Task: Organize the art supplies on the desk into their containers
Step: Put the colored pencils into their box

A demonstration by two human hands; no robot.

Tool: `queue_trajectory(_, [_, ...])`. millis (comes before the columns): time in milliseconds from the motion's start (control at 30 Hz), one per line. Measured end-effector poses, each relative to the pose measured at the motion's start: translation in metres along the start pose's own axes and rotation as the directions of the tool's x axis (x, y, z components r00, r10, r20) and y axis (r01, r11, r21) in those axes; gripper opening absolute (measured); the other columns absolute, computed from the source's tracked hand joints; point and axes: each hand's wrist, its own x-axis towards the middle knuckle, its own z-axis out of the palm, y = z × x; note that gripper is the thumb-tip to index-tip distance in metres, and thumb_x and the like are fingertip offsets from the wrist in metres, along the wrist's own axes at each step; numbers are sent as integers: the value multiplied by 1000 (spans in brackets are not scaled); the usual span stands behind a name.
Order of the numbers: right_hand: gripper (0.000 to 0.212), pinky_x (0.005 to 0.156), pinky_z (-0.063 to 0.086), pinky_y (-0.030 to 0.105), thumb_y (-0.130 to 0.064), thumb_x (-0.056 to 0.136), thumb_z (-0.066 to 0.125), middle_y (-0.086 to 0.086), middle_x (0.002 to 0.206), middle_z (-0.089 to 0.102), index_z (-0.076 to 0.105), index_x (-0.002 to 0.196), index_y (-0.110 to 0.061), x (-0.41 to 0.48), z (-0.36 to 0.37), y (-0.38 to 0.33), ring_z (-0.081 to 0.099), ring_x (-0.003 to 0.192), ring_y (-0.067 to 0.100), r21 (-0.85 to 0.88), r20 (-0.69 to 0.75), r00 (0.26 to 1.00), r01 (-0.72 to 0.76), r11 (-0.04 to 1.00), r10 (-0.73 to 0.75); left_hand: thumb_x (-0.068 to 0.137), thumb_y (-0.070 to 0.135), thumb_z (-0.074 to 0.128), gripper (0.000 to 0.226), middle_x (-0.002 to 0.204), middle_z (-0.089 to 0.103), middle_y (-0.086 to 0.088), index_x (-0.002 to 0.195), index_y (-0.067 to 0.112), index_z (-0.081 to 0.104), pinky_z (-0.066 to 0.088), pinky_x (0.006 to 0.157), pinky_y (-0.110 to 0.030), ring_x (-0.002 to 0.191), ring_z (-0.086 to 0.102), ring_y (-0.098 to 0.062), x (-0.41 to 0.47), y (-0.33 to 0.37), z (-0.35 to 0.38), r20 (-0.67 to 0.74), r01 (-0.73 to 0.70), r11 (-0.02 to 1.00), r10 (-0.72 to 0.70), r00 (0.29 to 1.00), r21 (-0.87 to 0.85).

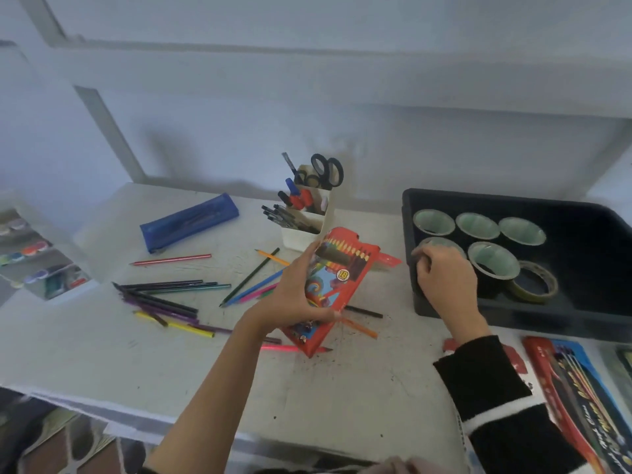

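red pencil box (pixel 342 278) gripped by left hand (pixel 297 292); right hand (pixel 444 273) pinches tape roll (pixel 446 242).

The brush packet (pixel 578 388) runs off the right edge.
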Motion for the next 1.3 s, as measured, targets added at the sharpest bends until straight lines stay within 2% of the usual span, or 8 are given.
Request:
queue_trajectory(167, [16, 76, 49, 28, -7, 92, 52, 7, 92, 67, 66, 101, -8, -9, 8, -59, 60, 83, 17, 335, 30, 995, -100, 937, 96, 53, 51, 82, 121, 138, 23, 16, 142, 53, 1, 50, 97, -34, 126, 42, -12, -36, -28, -30, -9, -71, 997, 72, 997, 42])
queue_trajectory(267, [17, 68, 55, 30, -23, 97, 47, 6, 91, 67, 59, 108, -16, -14, 20, -112, 65, 73, 13, 609, 314, 910, -413, 678, 272, 54, 54, 80, 117, 130, 20, 31, 140, 55, 1, 46, 101, -37, 128, 35, -8, -57, -44, -61, 9, -108, 983, 108, 994, 151])
queue_trajectory(433, [23, 52, 56, 31, -24, 94, 57, 7, 97, 64, 51, 115, -19, -35, 47, -197, 68, 78, 19, 614, 666, 699, -712, 341, 260, 55, 56, 78, 121, 148, 10, 22, 144, 49, -3, 36, 109, -49, 135, 23, -11, -93, -79, -119, 61, -151, 917, 138, 989, 368])
queue_trajectory(600, [30, 71, 57, 45, -4, 87, 63, 13, 89, 69, 55, 115, -12, -70, 79, -262, 67, 75, 26, 649, 716, 672, -741, 175, 190, 55, 62, 74, 122, 153, -10, 22, 140, 55, -13, 22, 115, -54, 143, 6, -13, -134, -119, -168, 105, -162, 832, 125, 987, 530])
queue_trajectory(700, [27, 56, 56, 35, 0, 90, 56, 10, 86, 69, 54, 112, -15, -88, 96, -299, 67, 66, 18, 681, 705, 688, -725, 108, 175, 57, 66, 73, 124, 153, -23, 18, 144, 47, -13, 15, 115, -55, 145, -6, -15, -158, -147, -184, 84, -193, 792, 177, 981, 579])
queue_trajectory(900, [26, 68, 56, 44, -6, 90, 58, 12, 96, 68, 53, 113, -17, -123, 129, -356, 68, 78, 22, 683, 729, 675, -729, -45, 114, 53, 83, 60, 128, 157, -18, 7, 146, 39, -15, 18, 112, -55, 145, 7, -21, -190, -190, -200, -109, -115, 791, 224, 969, 601])
queue_trajectory(1100, [23, 61, 55, 27, -7, 98, 40, 5, 96, 66, 61, 102, -16, -126, 151, -376, 66, 85, 17, 659, 610, 757, -649, 381, 234, 55, 79, 61, 122, 156, 4, 2, 146, 41, -10, 19, 113, -56, 140, 16, -21, -217, -221, -237, -56, -97, 728, 183, 981, 679])
queue_trajectory(1300, [25, 87, 41, 25, -11, 92, 53, 7, 112, 59, 61, 116, -9, -102, 196, -391, 55, 104, 20, 375, 397, 917, -129, 918, -33, 55, 73, 69, 125, 155, -8, 4, 140, 49, -20, 7, 116, -56, 143, 2, -26, -239, -256, -288, 0, 35, 588, -60, 998, 808])
